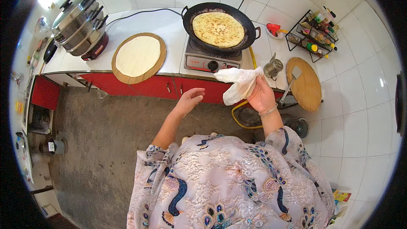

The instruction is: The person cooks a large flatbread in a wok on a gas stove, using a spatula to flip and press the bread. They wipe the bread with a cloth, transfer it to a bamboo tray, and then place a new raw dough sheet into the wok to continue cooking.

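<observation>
A white cloth (239,82) hangs from my right hand (262,96), which is closed on it in front of the counter's right part. My left hand (189,100) is in the air before the red cupboards, thumb and fingers apart, holding nothing. Beyond them a browned flatbread (218,29) lies in a black two-handled wok (251,41) on a gas stove (195,62). To the left, a pale round of rolled dough (138,56) covers most of a round wooden board (160,67) at the counter edge.
A stacked steamer (78,25) stands at the far left. Right of the stove are a metal pot (273,68), a second round board (308,85) with a spatula (292,78) on it, and a rack of bottles (313,36). A yellow hose (238,121) hangs below the counter.
</observation>
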### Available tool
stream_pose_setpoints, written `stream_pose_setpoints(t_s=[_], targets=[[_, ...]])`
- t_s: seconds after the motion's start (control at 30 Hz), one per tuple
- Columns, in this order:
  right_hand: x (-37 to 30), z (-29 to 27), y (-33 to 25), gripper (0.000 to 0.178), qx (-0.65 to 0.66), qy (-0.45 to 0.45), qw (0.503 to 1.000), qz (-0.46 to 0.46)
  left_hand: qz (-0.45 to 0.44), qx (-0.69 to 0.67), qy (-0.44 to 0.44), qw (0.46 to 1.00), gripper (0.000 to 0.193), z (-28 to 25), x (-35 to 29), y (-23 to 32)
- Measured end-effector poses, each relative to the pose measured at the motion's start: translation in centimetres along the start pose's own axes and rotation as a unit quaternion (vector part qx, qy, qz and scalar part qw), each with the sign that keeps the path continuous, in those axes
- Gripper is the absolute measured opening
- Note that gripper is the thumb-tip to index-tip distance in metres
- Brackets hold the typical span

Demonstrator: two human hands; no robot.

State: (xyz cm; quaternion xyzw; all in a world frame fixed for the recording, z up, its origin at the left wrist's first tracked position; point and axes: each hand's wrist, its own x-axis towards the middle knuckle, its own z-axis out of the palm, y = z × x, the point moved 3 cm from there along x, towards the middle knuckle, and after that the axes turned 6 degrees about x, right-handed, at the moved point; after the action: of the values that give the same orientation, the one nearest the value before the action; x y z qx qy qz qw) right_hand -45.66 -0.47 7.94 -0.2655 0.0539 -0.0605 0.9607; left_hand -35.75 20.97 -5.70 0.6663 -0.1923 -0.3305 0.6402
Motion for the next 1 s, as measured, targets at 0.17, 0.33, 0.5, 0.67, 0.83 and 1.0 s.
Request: stream_pose_setpoints(t_s=[0.17, 0.33, 0.5, 0.67, 0.83, 1.0], targets=[[-1.9, 0.4, -0.3, 0.032, -0.006, -0.085, 0.996, 0.027, 0.099, -0.076, -0.1, 0.987, 0.063, 4.3, 1.9, 2.9], [-3.2, -0.3, -0.4, 0.038, 0.032, -0.081, 0.996, 0.019, 0.042, -0.258, -0.26, 0.929, 0.067, 6.8, 0.4, 5.5], [-2.2, -5.7, 2.2, 0.043, 0.091, -0.001, 0.994, 0.06, -0.118, -0.33, -0.183, 0.919, 0.031, 6.2, -1.0, 2.7], [-3.3, -7.3, 5.1, 0.054, -0.099, 0.066, 0.991, 0.059, -0.088, -0.279, -0.051, 0.955, 0.016, 2.9, -1.3, 3.3], [-2.9, -5.9, 4.9, 0.062, -0.213, 0.13, 0.968, 0.024, -0.042, -0.177, 0.002, 0.983, 0.013, -0.5, -2.2, 5.5], [-2.6, -3.1, 4.8, 0.066, -0.291, 0.05, 0.953, -0.064, -0.016, -0.196, 0.009, 0.98, 0.027, -2.0, -3.1, 7.8]])
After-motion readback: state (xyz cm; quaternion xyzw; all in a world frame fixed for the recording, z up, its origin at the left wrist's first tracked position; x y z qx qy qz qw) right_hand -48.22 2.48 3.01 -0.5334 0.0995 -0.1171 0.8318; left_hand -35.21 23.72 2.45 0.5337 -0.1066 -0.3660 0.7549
